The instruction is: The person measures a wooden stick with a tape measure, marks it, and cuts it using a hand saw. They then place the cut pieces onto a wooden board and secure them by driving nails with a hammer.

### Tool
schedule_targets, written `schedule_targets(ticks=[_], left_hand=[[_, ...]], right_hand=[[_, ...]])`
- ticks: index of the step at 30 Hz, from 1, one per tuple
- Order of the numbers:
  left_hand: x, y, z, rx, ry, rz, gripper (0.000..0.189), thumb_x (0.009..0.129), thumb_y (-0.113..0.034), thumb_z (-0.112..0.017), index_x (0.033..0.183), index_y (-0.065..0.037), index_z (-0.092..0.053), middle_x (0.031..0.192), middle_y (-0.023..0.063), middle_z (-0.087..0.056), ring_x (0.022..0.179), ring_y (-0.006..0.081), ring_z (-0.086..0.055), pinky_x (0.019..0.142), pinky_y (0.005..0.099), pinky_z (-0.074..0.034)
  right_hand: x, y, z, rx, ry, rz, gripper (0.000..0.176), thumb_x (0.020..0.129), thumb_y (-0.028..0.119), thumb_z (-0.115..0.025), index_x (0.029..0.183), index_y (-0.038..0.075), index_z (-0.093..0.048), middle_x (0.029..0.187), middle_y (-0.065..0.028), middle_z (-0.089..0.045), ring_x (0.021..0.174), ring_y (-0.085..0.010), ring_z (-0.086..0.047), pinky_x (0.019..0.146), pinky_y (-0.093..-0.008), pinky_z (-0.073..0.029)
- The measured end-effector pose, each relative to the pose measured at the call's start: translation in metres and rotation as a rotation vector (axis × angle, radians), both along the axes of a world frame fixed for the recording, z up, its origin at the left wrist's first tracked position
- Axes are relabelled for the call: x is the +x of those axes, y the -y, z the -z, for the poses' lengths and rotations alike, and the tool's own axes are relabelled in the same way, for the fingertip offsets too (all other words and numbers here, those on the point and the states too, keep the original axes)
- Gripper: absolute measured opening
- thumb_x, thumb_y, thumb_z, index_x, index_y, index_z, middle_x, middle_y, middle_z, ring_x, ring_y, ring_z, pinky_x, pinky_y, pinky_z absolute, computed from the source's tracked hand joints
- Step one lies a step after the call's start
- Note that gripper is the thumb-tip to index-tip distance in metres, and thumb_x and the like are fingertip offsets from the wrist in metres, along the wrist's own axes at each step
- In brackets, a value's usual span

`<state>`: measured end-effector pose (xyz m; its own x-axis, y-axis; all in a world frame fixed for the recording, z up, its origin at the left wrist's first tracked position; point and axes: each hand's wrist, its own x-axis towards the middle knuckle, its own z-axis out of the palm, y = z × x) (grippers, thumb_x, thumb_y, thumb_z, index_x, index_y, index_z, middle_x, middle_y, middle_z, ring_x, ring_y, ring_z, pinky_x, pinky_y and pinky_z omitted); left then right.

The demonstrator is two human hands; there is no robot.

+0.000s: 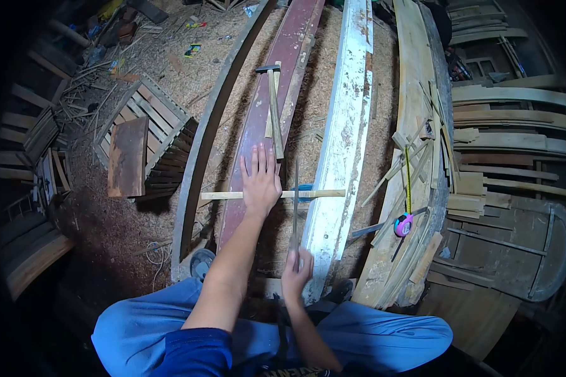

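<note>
My left hand (pixel 261 182) lies flat with its fingers stretched out on the dark red board (pixel 245 162), its palm over a thin wooden strip (pixel 217 196). The strip lies crosswise, from left of the red board to the white board (pixel 341 151). My right hand (pixel 297 267) is closed round the handle of a handsaw (pixel 295 217), seen almost edge-on. Its narrow blade points away from me and crosses the strip between the two boards. Just beyond my left fingertips rests a hammer (pixel 275 113), beside another narrow wooden strip.
To the right, a pink tape measure (pixel 404 224) with its yellow tape out lies among offcuts on a wide pale board (pixel 412 75). A slatted crate (pixel 173 116) stands at left. Wood shavings cover the floor (pixel 170 56). Curved timbers (pixel 516 119) are stacked at far right.
</note>
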<state>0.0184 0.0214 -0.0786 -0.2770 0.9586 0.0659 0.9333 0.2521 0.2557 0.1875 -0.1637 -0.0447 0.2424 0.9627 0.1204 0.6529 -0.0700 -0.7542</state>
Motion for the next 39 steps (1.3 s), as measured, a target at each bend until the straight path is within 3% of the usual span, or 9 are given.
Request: schedule_targets(ticks=[2,5,12,18,21,25,28,35,39], left_hand=[[-0.001,0.001,-0.004,-0.048,-0.021,0.011,0.063,0.100,-0.030,-0.049,0.158,-0.008,-0.042,0.171,0.0173,-0.027,0.161,0.0313,-0.019,0.129,0.0602,-0.008],[0.000,0.001,-0.005,-0.028,-0.070,0.014,0.063,0.101,-0.031,-0.047,0.159,-0.008,-0.041,0.172,0.0173,-0.026,0.161,0.0310,-0.020,0.129,0.0600,-0.007],[-0.001,-0.001,-0.005,-0.028,0.004,-0.006,0.064,0.100,-0.030,-0.048,0.160,-0.009,-0.040,0.171,0.0179,-0.026,0.160,0.0307,-0.021,0.129,0.0597,-0.007],[-0.002,0.001,-0.009,-0.054,-0.098,0.031,0.063,0.102,-0.032,-0.047,0.160,-0.009,-0.040,0.170,0.0179,-0.028,0.160,0.0307,-0.023,0.129,0.0592,-0.009],[0.000,-0.003,-0.001,0.005,-0.024,-0.009,0.064,0.101,-0.032,-0.047,0.160,-0.009,-0.040,0.170,0.0174,-0.029,0.160,0.0304,-0.023,0.129,0.0594,-0.009],[-0.001,0.001,-0.005,-0.016,-0.040,0.014,0.064,0.102,-0.033,-0.047,0.160,-0.009,-0.040,0.170,0.0167,-0.031,0.159,0.0301,-0.024,0.129,0.0598,-0.008],[0.000,-0.001,-0.004,0.007,-0.048,0.009,0.065,0.101,-0.033,-0.047,0.161,-0.010,-0.039,0.170,0.0160,-0.030,0.160,0.0298,-0.023,0.129,0.0599,-0.008],[-0.003,-0.003,-0.003,-0.015,-0.040,0.005,0.068,0.100,-0.033,-0.049,0.162,-0.010,-0.036,0.171,0.0161,-0.029,0.161,0.0299,-0.020,0.129,0.0605,-0.007],[0.000,-0.001,-0.003,-0.026,-0.070,0.013,0.068,0.099,-0.033,-0.049,0.162,-0.010,-0.036,0.170,0.0162,-0.029,0.160,0.0304,-0.020,0.129,0.0603,-0.007]], right_hand=[[0.002,0.010,-0.013,-0.096,-0.022,0.031,0.023,0.100,0.016,-0.069,0.108,-0.005,-0.066,0.103,-0.0179,-0.070,0.099,-0.0315,-0.067,0.092,-0.0409,-0.052],[-0.019,-0.057,-0.038,-0.102,-0.076,0.008,0.023,0.099,0.020,-0.070,0.108,-0.001,-0.069,0.101,-0.0195,-0.068,0.091,-0.0363,-0.066,0.081,-0.0442,-0.052],[0.007,-0.008,-0.020,-0.060,-0.122,0.025,0.022,0.100,0.020,-0.070,0.108,-0.001,-0.070,0.098,-0.0191,-0.068,0.094,-0.0357,-0.067,0.082,-0.0438,-0.052],[-0.023,-0.087,-0.037,-0.141,-0.167,0.018,0.017,0.099,0.015,-0.070,0.104,-0.002,-0.070,0.101,-0.0187,-0.070,0.094,-0.0357,-0.068,0.084,-0.0446,-0.053],[-0.003,-0.043,-0.026,-0.106,-0.101,-0.021,0.021,0.100,0.014,-0.069,0.107,-0.006,-0.068,0.099,-0.0139,-0.070,0.096,-0.0236,-0.067,0.091,-0.0368,-0.052],[-0.009,-0.035,-0.024,-0.068,-0.099,0.040,0.016,0.098,0.016,-0.071,0.101,0.000,-0.069,0.097,-0.0167,-0.069,0.093,-0.0354,-0.066,0.084,-0.0447,-0.052],[-0.025,-0.099,-0.042,-0.142,-0.152,0.002,0.017,0.098,0.016,-0.071,0.100,-0.001,-0.069,0.097,-0.0167,-0.069,0.092,-0.0359,-0.066,0.083,-0.0454,-0.052],[-0.004,-0.027,-0.020,-0.067,-0.094,0.060,0.018,0.095,0.014,-0.074,0.098,-0.003,-0.068,0.096,-0.0187,-0.069,0.093,-0.0343,-0.067,0.086,-0.0438,-0.053],[-0.022,-0.091,-0.043,-0.112,-0.127,0.055,0.021,0.096,0.015,-0.075,0.101,-0.004,-0.068,0.099,-0.0186,-0.068,0.093,-0.0332,-0.067,0.085,-0.0430,-0.054]])
